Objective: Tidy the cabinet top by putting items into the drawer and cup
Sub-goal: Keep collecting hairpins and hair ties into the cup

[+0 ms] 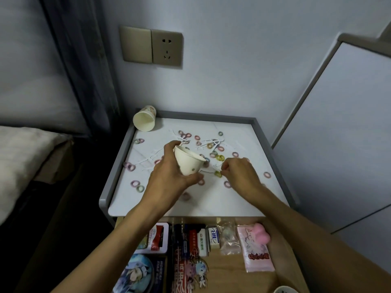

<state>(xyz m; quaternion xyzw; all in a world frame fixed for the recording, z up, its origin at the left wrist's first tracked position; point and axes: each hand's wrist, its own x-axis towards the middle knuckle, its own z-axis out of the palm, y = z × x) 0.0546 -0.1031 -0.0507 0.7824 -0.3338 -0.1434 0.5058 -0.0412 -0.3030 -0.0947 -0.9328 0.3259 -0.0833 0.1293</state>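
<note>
Cup (189,163), judged light and crushable, is gripped round its wall by left hand (169,174); soft hair tie (218,174) is pinched by right hand (239,172).

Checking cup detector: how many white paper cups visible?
3 white paper cups: tipped cup at cabinet back-left corner, held cup in left hand, cropped cup rim at frame bottom.

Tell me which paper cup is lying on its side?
The cup at the back left corner of the cabinet top; its mouth faces us. The left hand holds another cup in the air.
</note>
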